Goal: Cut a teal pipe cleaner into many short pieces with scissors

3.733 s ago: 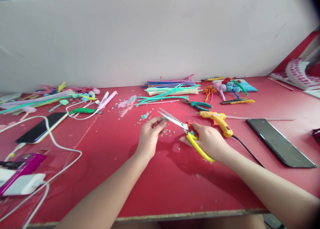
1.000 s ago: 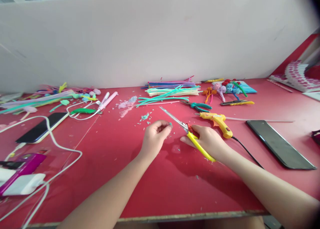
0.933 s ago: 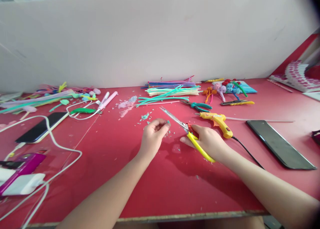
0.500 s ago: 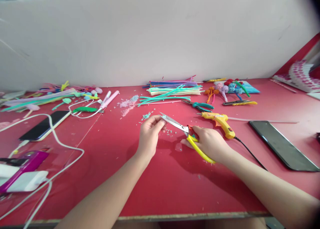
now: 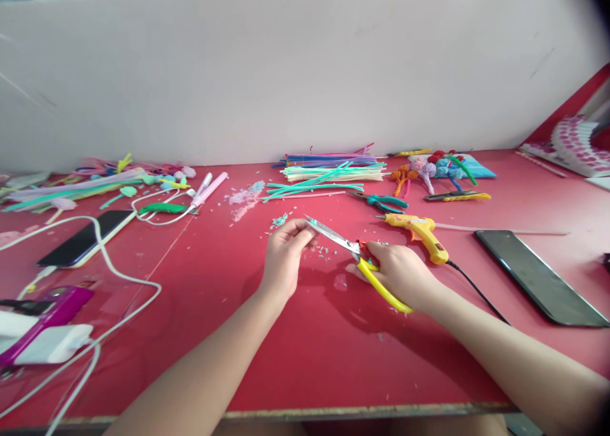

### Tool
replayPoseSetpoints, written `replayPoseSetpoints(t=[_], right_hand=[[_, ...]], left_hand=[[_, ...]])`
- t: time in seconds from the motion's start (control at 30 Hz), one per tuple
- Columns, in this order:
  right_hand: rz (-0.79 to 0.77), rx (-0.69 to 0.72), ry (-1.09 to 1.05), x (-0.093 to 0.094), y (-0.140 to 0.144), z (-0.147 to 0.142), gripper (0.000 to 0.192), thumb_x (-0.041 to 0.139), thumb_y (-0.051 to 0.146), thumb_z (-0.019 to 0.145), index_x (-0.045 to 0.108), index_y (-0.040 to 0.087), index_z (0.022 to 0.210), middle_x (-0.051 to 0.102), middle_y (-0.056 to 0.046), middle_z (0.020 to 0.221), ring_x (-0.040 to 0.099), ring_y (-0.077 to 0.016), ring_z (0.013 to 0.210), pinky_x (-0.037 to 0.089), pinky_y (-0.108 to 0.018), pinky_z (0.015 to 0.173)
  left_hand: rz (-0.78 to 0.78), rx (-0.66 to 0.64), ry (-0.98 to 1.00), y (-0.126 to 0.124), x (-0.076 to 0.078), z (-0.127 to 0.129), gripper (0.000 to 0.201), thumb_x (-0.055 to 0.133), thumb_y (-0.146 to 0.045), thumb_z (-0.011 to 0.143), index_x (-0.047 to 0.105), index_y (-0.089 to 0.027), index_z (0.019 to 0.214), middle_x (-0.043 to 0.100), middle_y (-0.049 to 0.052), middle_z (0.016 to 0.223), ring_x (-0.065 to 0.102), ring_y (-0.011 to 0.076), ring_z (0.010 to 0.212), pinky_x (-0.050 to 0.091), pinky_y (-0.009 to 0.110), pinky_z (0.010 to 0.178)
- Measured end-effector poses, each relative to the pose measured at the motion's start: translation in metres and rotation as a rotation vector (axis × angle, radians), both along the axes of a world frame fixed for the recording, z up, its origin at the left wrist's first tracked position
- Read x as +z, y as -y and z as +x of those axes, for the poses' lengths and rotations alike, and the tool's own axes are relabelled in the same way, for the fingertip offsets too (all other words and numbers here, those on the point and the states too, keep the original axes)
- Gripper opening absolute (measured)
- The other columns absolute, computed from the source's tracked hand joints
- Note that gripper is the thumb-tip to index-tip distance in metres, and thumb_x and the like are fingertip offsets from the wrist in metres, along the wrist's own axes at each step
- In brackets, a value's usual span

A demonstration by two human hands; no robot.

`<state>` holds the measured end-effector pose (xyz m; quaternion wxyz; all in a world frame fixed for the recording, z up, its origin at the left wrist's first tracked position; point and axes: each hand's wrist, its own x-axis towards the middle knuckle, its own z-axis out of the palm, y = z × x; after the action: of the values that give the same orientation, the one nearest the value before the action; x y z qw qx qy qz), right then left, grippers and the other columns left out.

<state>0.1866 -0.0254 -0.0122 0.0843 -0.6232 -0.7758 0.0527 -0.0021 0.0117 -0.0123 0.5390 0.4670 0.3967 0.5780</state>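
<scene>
My right hand grips yellow-handled scissors over the red table. Their metal blades point left toward my left hand. My left hand's fingertips are pinched together right at the blade tips, on something too small to make out. Tiny teal clippings lie scattered on the table around both hands.
A yellow glue gun and teal pliers lie just behind my right hand. Bundled pipe cleaners rest by the white wall. A dark phone lies at right. Another phone, white cables and a charger sit at left.
A second ago my left hand was a little apart from the raised blades; now the blades have come down to its fingertips. The view has shifted slightly.
</scene>
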Motion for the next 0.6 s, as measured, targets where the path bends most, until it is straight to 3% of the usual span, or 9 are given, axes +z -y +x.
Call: replayPoseSetpoints(t=[0.6], right_hand=[[0.004,0.002,-0.027,-0.0019,-0.0011,0.0030,0.045,0.032,0.059,0.077,0.048,0.019,0.063,0.046,0.000,0.048,0.035,-0.0096,0.042,0.016,-0.024,0.044]], left_hand=[[0.018,-0.009,-0.030,0.0003,0.0003,-0.0017,0.007,0.058,-0.021,0.070,0.059,-0.015,0.073,0.052,-0.001,0.063,0.047,0.0076,0.058,0.038,0.019,0.055]])
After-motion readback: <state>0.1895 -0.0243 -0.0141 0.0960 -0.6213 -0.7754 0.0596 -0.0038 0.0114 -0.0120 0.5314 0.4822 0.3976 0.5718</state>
